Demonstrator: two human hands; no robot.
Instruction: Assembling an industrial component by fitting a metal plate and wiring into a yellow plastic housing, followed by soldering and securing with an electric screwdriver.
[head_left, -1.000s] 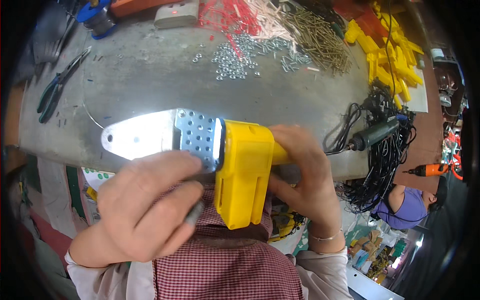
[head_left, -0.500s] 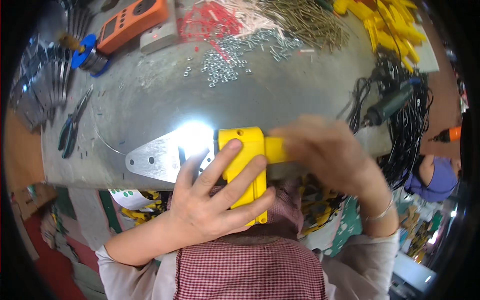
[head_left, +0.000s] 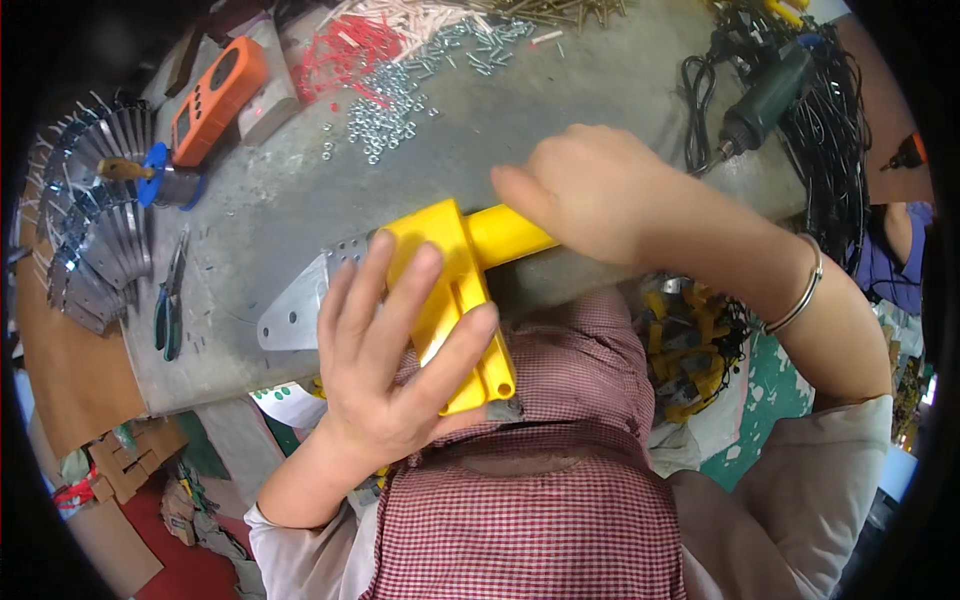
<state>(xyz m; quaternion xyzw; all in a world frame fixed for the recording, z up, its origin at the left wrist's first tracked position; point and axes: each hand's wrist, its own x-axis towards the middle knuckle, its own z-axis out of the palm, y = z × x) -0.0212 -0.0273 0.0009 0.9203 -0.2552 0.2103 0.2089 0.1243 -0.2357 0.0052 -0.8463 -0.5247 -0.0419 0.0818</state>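
A yellow plastic tool body (head_left: 435, 240) with a tapered grey metal plate (head_left: 298, 310) on its left side lies tilted across the table's near edge. My left hand (head_left: 385, 360) holds the body, its fingers spread over the yellow face and partly covering the plate. Out of the body's right side sticks a round yellow handle (head_left: 508, 235). My right hand (head_left: 595, 195) is curled into a fist over the far end of that handle, with the thumb pointing left. The curled fingers and the handle's end are hidden beneath the hand.
Metal nuts and screws (head_left: 385, 115) lie beyond my hands, near red sleeves (head_left: 345, 50). Left are pliers (head_left: 170, 305), a solder spool (head_left: 178, 185), an orange meter (head_left: 220, 100) and stacked metal plates (head_left: 100, 255). A dark green power driver (head_left: 765, 105) and black cables (head_left: 830, 150) lie right.
The tool has tilted, its handle end now rising to the right. My right hand, smeared by motion before, now shows clearly as a fist over the handle. The glare on the plate is gone.
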